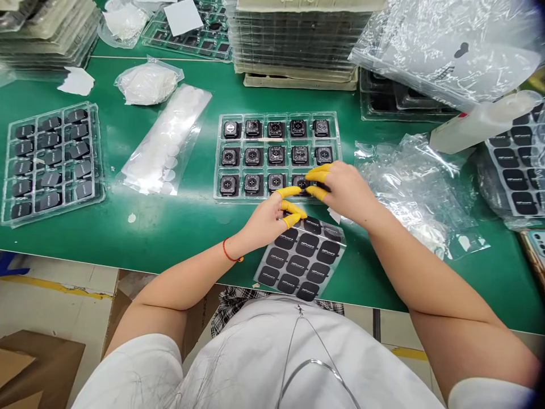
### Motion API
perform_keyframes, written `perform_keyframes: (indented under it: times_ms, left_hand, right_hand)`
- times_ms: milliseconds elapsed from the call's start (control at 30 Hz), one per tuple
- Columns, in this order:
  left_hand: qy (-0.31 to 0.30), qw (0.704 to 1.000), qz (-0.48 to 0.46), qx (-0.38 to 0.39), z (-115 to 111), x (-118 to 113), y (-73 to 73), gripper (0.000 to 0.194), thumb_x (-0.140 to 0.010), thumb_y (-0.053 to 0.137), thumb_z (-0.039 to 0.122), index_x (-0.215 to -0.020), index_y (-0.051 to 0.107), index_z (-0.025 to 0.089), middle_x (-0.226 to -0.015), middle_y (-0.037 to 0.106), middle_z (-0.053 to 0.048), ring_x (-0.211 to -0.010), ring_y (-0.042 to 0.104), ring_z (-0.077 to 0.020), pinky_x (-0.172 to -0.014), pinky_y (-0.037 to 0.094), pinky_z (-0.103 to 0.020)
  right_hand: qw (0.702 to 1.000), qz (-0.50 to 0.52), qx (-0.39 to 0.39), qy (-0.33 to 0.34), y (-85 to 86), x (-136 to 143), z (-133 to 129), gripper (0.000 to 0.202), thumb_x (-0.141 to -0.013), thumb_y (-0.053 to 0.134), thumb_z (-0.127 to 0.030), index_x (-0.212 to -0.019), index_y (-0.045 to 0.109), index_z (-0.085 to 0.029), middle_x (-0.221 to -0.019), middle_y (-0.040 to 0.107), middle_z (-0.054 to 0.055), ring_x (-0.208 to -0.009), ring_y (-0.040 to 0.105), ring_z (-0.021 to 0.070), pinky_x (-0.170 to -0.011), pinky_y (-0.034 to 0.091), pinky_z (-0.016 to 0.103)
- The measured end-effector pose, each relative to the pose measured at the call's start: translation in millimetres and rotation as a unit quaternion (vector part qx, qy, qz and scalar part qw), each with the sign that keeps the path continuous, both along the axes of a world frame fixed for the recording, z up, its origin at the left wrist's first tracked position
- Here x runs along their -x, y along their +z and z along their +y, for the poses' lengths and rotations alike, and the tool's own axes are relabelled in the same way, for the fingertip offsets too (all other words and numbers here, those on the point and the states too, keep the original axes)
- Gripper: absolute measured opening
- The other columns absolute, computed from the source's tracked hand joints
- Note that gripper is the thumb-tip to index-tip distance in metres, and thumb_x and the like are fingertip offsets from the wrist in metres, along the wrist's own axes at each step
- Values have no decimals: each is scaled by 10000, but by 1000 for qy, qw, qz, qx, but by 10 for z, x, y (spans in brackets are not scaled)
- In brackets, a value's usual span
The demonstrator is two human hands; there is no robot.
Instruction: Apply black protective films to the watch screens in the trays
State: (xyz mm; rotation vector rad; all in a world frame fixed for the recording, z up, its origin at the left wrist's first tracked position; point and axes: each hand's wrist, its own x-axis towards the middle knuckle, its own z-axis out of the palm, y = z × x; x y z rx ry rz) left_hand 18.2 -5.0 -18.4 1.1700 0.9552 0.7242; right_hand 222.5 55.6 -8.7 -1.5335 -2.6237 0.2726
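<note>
A clear plastic tray (pixel 277 200) holds rows of black smartwatch cases, most with their round sensor backs up. Yellow finger cots cover fingertips on both hands. My right hand (pixel 340 184) has its thumb and fingers closed around the edge of a watch case (pixel 301 183) in the front row. Reaching in from the left, my left hand (pixel 272 213) points its index finger at that same case. Its thumb and another finger pinch together at the top of a sheet of black stickers (pixel 297 265) printed in white. The sheet lies bent between the tray and my body.
Left stands another tray of dark squares (pixel 51 165). A bag of round clear stickers (pixel 166 142) and a white bundle (pixel 149 81) lie nearby. Stacked trays (pixel 298 42) rise behind. Crumpled plastic bags (pixel 413 193), a white bottle (pixel 472 126) and a phone (pixel 535 245) occupy the right.
</note>
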Motion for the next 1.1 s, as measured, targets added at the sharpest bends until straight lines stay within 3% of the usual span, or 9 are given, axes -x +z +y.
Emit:
perform_keyframes:
  times_ms: [100, 233, 433, 567, 767, 833, 933, 967, 1100]
  left_hand:
    - [24, 999, -30, 17, 25, 0, -87, 607, -845, 624, 159, -1369, 318, 168, -872, 670, -24, -883, 667, -151, -867, 499, -343]
    - [17, 998, -30, 45, 67, 14, -132, 680, -882, 630, 303, -1405, 230, 129, -815, 644, -3, -840, 652, -143, -913, 481, -371]
    - [-18, 999, -32, -1, 84, 43, -98, 608, -774, 753, 431, -1247, 458, 189, -1175, 597, -101, -997, 620, -201, -846, 532, -354]
    - [-37, 997, 9, -73, 43, 52, -72, 686, -788, 735, 401, -1375, 410, 261, -1298, 561, -96, -962, 625, -203, -801, 550, -363]
    - [-43, 993, 53, -99, 15, 20, -113, 688, -781, 731, 311, -1379, 398, 240, -1235, 595, -95, -837, 637, -163, -737, 565, -339]
    - [-33, 994, 45, -91, 21, 26, -109, 600, -783, 729, 281, -1311, 448, 229, -1187, 606, -83, -836, 643, -155, -743, 568, -327]
    - [-18, 997, 31, -70, 28, 48, -77, 550, -791, 722, 253, -1273, 458, 244, -1120, 609, -61, -854, 645, -156, -769, 574, -329]
    - [-16, 997, 28, -64, 29, 55, -64, 548, -789, 721, 241, -1268, 456, 252, -1119, 602, -58, -864, 644, -159, -778, 575, -335]
    - [-19, 999, 15, -48, 28, 69, -13, 543, -786, 724, 234, -1254, 452, 270, -1132, 576, -59, -875, 631, -167, -782, 566, -351]
  right_hand:
    - [999, -17, 37, -26, -5, 158, 55, 353, -850, 641, -276, -1157, 658, -101, -1066, 652, 169, -963, 588, 307, -787, 451, 410]
    - [987, 126, 80, -59, 10, 253, -55, 211, -801, 666, -175, -1011, 674, -160, -1016, 606, 97, -887, 595, 227, -758, 486, 351]
    - [959, 267, 89, 32, 69, 222, -462, 311, -774, 508, -51, -1001, 650, -210, -997, 582, 79, -901, 594, 207, -774, 512, 358]
    - [911, 372, 175, -41, 63, 176, -458, 282, -851, 566, -211, -1132, 569, -214, -966, 609, 52, -799, 612, 171, -723, 529, 343]
    - [956, 293, 9, 32, 159, 253, -540, 113, -870, 552, -217, -835, 659, -223, -881, 637, 61, -843, 587, 203, -763, 482, 375]
    - [953, 300, -22, -34, 162, 52, -455, 94, -868, 571, -248, -828, 656, -238, -863, 655, 45, -827, 593, 198, -787, 474, 383]
    - [905, 264, -66, -326, 53, -496, -186, 135, -807, 623, -273, -939, 634, -248, -883, 657, 47, -817, 596, 216, -826, 470, 433]
    - [897, 239, -54, -367, -5, -674, -108, 221, -759, 662, -267, -973, 619, -234, -821, 638, 58, -782, 590, 249, -806, 462, 487]
    - [922, 107, -82, -363, -203, -938, -104, 242, -768, 678, -392, -928, 615, -222, -970, 622, 155, -990, 561, 354, -888, 395, 546]
